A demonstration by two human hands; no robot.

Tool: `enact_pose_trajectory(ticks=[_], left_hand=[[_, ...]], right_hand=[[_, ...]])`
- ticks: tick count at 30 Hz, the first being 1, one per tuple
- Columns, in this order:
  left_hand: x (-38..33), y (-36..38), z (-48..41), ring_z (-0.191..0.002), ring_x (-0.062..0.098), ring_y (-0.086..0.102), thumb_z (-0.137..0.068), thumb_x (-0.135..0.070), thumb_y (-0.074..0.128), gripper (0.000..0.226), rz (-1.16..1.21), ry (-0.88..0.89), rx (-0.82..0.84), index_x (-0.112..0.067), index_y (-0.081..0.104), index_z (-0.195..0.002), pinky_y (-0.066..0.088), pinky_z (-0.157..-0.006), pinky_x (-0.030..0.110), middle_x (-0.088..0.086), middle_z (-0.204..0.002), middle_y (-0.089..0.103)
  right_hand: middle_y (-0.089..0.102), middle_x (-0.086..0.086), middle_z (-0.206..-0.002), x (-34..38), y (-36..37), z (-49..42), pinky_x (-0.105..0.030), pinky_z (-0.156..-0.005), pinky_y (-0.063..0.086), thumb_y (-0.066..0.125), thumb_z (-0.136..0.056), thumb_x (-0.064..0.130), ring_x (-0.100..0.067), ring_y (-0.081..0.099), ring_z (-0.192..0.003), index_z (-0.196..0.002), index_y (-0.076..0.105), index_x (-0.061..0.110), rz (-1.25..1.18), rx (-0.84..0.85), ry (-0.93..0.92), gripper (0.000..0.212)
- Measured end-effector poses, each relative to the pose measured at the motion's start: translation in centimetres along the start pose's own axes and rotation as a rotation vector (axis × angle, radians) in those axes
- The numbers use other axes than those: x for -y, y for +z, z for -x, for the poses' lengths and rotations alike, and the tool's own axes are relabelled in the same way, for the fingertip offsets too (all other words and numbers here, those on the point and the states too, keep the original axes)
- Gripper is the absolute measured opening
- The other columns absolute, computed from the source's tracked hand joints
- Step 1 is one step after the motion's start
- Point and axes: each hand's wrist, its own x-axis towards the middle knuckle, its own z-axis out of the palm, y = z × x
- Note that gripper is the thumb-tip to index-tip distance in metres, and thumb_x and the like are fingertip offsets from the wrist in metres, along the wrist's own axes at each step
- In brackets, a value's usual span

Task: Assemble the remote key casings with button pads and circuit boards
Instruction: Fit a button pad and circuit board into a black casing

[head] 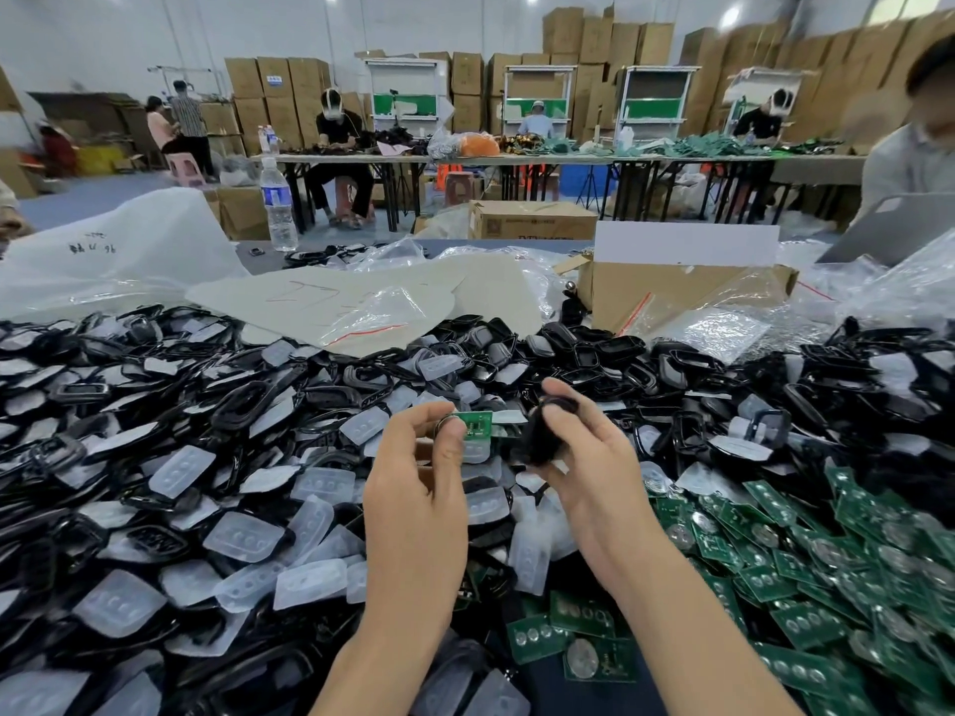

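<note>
Left hand (pixel 418 488): fingers curled, thumb and fingertips pinching a small green rectangular circuit board (pixel 473 422) by its edges, raised above the heaps.
Right hand (pixel 589 467): fingers wrapped round a glossy black plastic key casing (pixel 545 439), just beside the board.
Board handling: light, thin, stiff; probably best held at the bare rim, off the components.
Casing handling: light, rigid, likely slippery; grip the side walls.
Translucent silicone button pads (pixel 243 534): apparently soft and floppy, heaped lower left.
Spare green boards (pixel 827 560): piled lower right.

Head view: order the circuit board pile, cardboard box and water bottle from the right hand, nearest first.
1. circuit board pile, just beside the right hand.
2. cardboard box, behind, rightward.
3. water bottle, far back left.
</note>
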Motion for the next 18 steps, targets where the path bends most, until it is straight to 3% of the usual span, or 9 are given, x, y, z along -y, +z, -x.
enact_pose_trajectory(ticks=[3,6,9,12,14,18], left_hand=[[0.0,0.1,0.1,-0.089,0.008,0.066,-0.093,-0.055,0.049,0.014,0.022,-0.010,0.009,-0.051,0.055,-0.105,0.056,-0.076,0.032,-0.020,-0.094,0.065],[0.0,0.3,0.1,-0.087,0.008,0.067,-0.093,-0.053,0.050,0.015,0.051,-0.028,0.031,-0.049,0.058,-0.105,0.057,-0.078,0.035,-0.019,-0.095,0.067],[0.0,0.3,0.0,-0.081,0.009,0.068,-0.094,-0.046,0.054,0.011,0.093,-0.058,0.043,-0.053,0.059,-0.101,0.057,-0.075,0.034,-0.019,-0.094,0.068],[0.3,0.3,-0.1,-0.086,0.007,0.069,-0.097,-0.034,0.060,0.011,0.126,-0.106,0.029,-0.043,0.063,-0.103,0.059,-0.079,0.037,-0.019,-0.097,0.070],[0.6,0.3,-0.2,-0.091,0.006,0.069,-0.097,-0.034,0.062,0.008,0.122,-0.128,0.024,-0.040,0.063,-0.102,0.058,-0.083,0.041,-0.019,-0.098,0.070],[0.5,0.3,-0.4,-0.094,-0.001,0.065,-0.095,-0.036,0.064,0.004,0.109,-0.127,-0.003,-0.041,0.063,-0.095,0.053,-0.081,0.027,-0.025,-0.098,0.069]], right_hand=[[0.068,-0.005,-0.077,0.3,-0.2,-0.5,-0.031,-0.057,0.059,0.063,-0.097,0.008,-0.014,0.068,-0.063,-0.118,0.063,0.008,-0.258,-0.072,0.138,0.020],[0.068,-0.007,-0.079,-0.1,-0.2,-0.4,-0.025,-0.052,0.057,0.064,-0.097,0.010,-0.014,0.070,-0.062,-0.110,0.061,0.005,-0.231,-0.072,0.194,0.015],[0.076,-0.011,-0.082,-0.4,-0.1,-0.3,-0.023,-0.058,0.059,0.061,-0.097,0.000,-0.017,0.074,-0.070,-0.113,0.064,0.002,-0.217,-0.014,0.214,0.016],[0.075,-0.019,-0.102,-0.5,0.3,-0.2,-0.024,-0.069,0.061,0.048,-0.099,-0.010,-0.021,0.077,-0.084,-0.121,0.064,0.002,-0.190,0.063,0.238,0.029],[0.068,-0.020,-0.121,-0.6,0.4,0.0,-0.022,-0.076,0.059,0.045,-0.101,-0.010,-0.019,0.075,-0.097,-0.122,0.064,0.010,-0.104,0.125,0.194,0.035],[0.068,-0.009,-0.127,-1.0,0.9,0.7,-0.022,-0.087,0.057,0.047,-0.104,-0.002,-0.018,0.070,-0.112,-0.126,0.062,0.022,0.103,0.271,0.072,0.036]])
